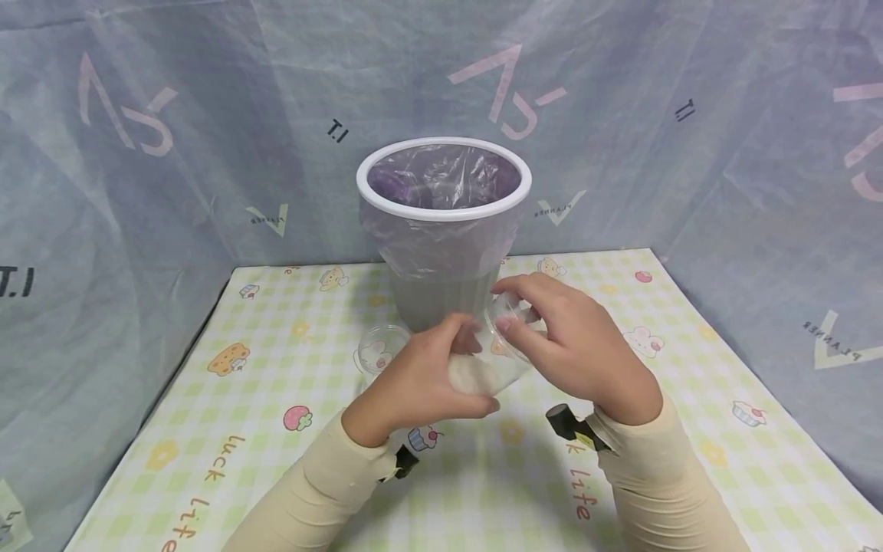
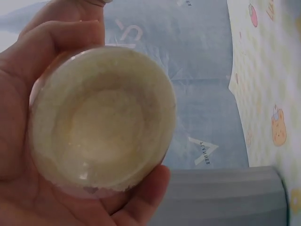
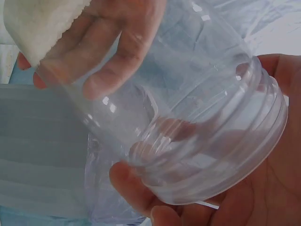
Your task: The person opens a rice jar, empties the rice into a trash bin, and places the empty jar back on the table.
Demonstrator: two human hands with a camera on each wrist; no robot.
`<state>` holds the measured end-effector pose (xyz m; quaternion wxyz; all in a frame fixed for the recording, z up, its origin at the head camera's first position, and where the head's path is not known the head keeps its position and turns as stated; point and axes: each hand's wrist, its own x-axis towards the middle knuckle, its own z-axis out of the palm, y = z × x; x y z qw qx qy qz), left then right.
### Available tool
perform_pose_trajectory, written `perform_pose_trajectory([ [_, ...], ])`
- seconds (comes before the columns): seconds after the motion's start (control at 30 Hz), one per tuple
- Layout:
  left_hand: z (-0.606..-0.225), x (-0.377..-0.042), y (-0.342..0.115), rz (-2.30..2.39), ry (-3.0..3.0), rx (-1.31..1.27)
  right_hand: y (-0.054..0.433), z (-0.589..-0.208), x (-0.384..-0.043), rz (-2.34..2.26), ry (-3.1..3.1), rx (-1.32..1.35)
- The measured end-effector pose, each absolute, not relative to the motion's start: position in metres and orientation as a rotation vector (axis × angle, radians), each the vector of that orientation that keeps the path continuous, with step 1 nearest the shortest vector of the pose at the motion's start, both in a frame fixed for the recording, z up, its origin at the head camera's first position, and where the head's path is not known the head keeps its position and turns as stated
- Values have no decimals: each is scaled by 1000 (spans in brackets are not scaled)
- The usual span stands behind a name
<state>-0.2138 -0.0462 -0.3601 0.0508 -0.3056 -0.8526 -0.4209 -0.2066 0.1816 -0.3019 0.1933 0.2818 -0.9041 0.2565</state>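
Note:
My left hand (image 1: 428, 376) holds a clear plastic jar (image 1: 507, 366) around its base end, with the thumb and fingers on opposite sides. White grainy contents (image 3: 40, 23) lie toward the base. The jar tilts, its ridged mouth end (image 3: 221, 150) up toward the right. There my right hand (image 1: 576, 337) grips it, fingers and thumb curled round the rim. In the left wrist view the round jar bottom (image 2: 106, 127) faces the camera. Just beyond my left hand, a second clear round container (image 1: 379, 337) stands on the table, partly hidden.
Behind the hands stands a grey trash bin (image 1: 441, 303), lined with a clear bag (image 1: 441, 249) under a white rim ring (image 1: 444, 214). A green-checked cloth (image 1: 262, 429) with cartoon prints covers the table. Grey-blue fabric (image 1: 297, 100) hangs round the back and sides.

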Motion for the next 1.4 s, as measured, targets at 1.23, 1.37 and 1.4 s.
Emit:
perform_pose_trajectory([
  [1.23, -357, -222, -51, -1024, -2271, -617, 183, -305, -223, 781, -2645, 516],
  [1.37, -357, -222, -51, -988, -2260, -587, 183, -306, -226, 782, -2663, 508],
  [1.4, -357, -223, -51, -986, -2251, -582, 183, -306, -227, 781, -2665, 511],
])
